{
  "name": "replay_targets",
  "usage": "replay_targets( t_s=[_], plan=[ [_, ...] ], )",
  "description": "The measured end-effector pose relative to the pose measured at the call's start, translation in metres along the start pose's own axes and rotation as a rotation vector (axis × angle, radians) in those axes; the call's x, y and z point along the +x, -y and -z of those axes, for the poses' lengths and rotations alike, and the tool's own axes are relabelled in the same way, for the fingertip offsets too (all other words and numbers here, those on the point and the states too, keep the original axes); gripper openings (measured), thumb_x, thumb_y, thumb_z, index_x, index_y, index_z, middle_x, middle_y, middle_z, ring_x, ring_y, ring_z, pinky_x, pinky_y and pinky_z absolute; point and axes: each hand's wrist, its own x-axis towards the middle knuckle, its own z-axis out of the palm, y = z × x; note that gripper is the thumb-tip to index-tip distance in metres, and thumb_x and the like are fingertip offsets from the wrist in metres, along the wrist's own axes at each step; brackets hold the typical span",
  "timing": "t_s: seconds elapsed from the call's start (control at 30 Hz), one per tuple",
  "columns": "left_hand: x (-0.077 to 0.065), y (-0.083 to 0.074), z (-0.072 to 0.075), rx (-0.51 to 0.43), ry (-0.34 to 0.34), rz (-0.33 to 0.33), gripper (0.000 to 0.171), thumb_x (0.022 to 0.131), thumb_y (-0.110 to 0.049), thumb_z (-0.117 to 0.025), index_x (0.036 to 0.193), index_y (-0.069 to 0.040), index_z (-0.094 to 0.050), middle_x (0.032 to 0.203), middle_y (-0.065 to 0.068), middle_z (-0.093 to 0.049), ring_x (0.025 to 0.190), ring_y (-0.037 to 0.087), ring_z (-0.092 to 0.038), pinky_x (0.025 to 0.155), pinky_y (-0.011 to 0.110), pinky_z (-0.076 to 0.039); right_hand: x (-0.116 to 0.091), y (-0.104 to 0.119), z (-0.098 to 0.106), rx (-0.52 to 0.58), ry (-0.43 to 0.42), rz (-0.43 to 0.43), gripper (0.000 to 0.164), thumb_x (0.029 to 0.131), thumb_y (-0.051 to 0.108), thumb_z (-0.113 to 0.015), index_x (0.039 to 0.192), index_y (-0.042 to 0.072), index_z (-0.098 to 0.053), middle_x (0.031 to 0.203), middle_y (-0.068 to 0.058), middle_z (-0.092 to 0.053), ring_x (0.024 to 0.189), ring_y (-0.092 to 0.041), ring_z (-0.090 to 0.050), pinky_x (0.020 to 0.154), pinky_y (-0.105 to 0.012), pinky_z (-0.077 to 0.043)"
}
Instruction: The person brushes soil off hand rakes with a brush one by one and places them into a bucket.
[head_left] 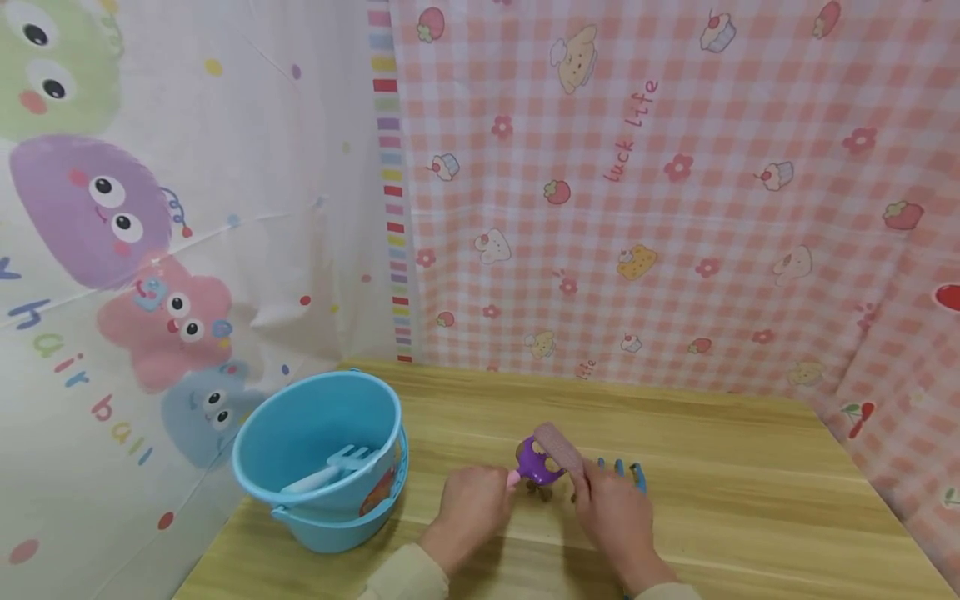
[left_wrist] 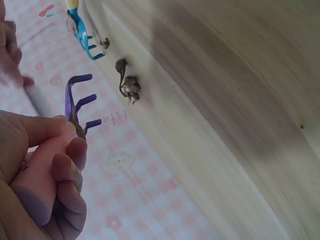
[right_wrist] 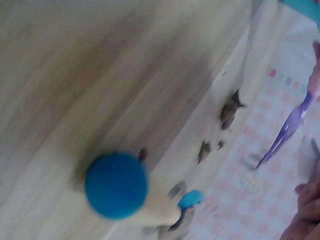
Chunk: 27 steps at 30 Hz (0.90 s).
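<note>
My left hand (head_left: 472, 504) grips the pink handle (left_wrist: 45, 170) of a small toy rake with a purple head (head_left: 534, 463); brown smears show near its tines. In my right hand (head_left: 618, 512) is a folded pinkish-grey textured cloth (head_left: 558, 450), held against or just beside the purple head. Below the rake, brown clumps (left_wrist: 131, 86) lie on the wooden table (head_left: 720, 500). Beside my right hand lies a second toy rake with blue tines (head_left: 638, 477), partly hidden by that hand. Its cream handle (right_wrist: 155, 205) ends in a blue knob (right_wrist: 116, 185).
On the left of the table stands a light blue bucket (head_left: 337, 525) with a pale blue toy fork (head_left: 330, 471) inside. Behind the table hangs a pink checked cloth (head_left: 637, 208), and a white cartoon-printed sheet (head_left: 300, 208) hangs at the left.
</note>
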Motion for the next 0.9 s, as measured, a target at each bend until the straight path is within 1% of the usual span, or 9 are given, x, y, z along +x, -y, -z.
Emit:
replay_targets(
  t_s=[0.1,0.13,0.2,0.27,0.4,0.6,0.7,0.77,0.9],
  plan=[
    [0.000,-0.002,-0.001,-0.001,-0.008,-0.032,0.030,0.092,-0.031,-0.069,0.068,-0.015,-0.063,0.057,-0.004,-0.053,0.049,0.012,-0.049,0.047,0.027,-0.042,-0.003,0.006,-0.006,0.001,-0.030,0.105,0.010,0.091,0.022,-0.071,0.087,0.012,-0.070,0.070,-0.004,-0.067,0.058,-0.026,-0.064,0.051,-0.040,-0.048],
    [-0.001,-0.002,-0.002,-0.001,-0.022,-0.045,0.033,0.093,-0.032,-0.068,0.065,-0.015,-0.060,0.057,-0.005,-0.052,0.049,0.012,-0.050,0.046,0.027,-0.042,-0.004,0.007,-0.008,-0.003,-0.034,0.119,0.010,0.089,0.021,-0.072,0.085,0.013,-0.069,0.067,-0.002,-0.065,0.053,-0.022,-0.060,0.045,-0.037,-0.044],
    [-0.002,-0.003,-0.003,0.002,-0.047,-0.064,0.040,0.095,-0.033,-0.065,0.060,-0.017,-0.054,0.055,-0.005,-0.051,0.048,0.012,-0.050,0.046,0.028,-0.042,-0.005,0.007,-0.011,-0.027,-0.046,0.125,0.011,0.088,0.021,-0.074,0.081,0.014,-0.068,0.065,-0.001,-0.065,0.052,-0.021,-0.060,0.046,-0.037,-0.044],
    [-0.004,-0.002,-0.005,0.003,-0.064,-0.075,0.046,0.098,-0.034,-0.062,0.057,-0.019,-0.047,0.053,-0.006,-0.048,0.047,0.011,-0.049,0.046,0.027,-0.041,-0.005,0.006,-0.012,-0.055,-0.035,0.105,0.012,0.088,0.022,-0.073,0.082,0.014,-0.068,0.063,0.000,-0.063,0.050,-0.019,-0.057,0.046,-0.037,-0.042],
    [-0.006,-0.003,-0.008,0.010,-0.079,-0.092,0.046,0.098,-0.033,-0.061,0.057,-0.018,-0.047,0.053,-0.005,-0.048,0.046,0.012,-0.049,0.046,0.028,-0.042,-0.004,0.004,-0.011,-0.105,0.006,0.082,0.012,0.089,0.024,-0.072,0.083,0.014,-0.069,0.063,-0.001,-0.064,0.051,-0.020,-0.058,0.051,-0.041,-0.044],
    [-0.008,-0.004,-0.009,0.050,-0.103,-0.117,0.046,0.098,-0.033,-0.060,0.057,-0.018,-0.047,0.052,-0.005,-0.045,0.044,0.011,-0.045,0.043,0.027,-0.039,-0.002,-0.004,-0.007,-0.079,0.086,0.010,0.014,0.092,0.023,-0.068,0.090,0.010,-0.071,0.072,-0.007,-0.069,0.058,-0.028,-0.064,0.053,-0.044,-0.049],
    [-0.009,-0.005,-0.008,0.066,-0.100,-0.121,0.044,0.096,-0.033,-0.063,0.057,-0.018,-0.048,0.051,-0.006,-0.043,0.043,0.010,-0.043,0.042,0.025,-0.037,-0.001,-0.009,-0.003,-0.052,0.071,-0.035,0.013,0.093,0.021,-0.068,0.093,0.008,-0.071,0.077,-0.010,-0.070,0.062,-0.032,-0.065,0.050,-0.045,-0.049],
    [-0.008,-0.005,-0.006,0.072,-0.087,-0.117,0.042,0.093,-0.033,-0.066,0.058,-0.018,-0.050,0.052,-0.007,-0.044,0.044,0.010,-0.043,0.042,0.025,-0.037,-0.002,-0.009,-0.003,-0.039,0.024,-0.001,0.012,0.091,0.021,-0.069,0.094,0.009,-0.071,0.078,-0.010,-0.071,0.062,-0.031,-0.065,0.049,-0.043,-0.049],
    [-0.004,-0.006,-0.003,0.085,-0.084,-0.130,0.032,0.089,-0.033,-0.071,0.063,-0.017,-0.060,0.055,-0.006,-0.052,0.047,0.012,-0.049,0.044,0.028,-0.040,-0.005,-0.001,-0.006,-0.049,-0.033,0.174,0.011,0.088,0.021,-0.074,0.091,0.012,-0.070,0.069,-0.002,-0.065,0.052,-0.022,-0.059,0.042,-0.035,-0.042]
  ],
)
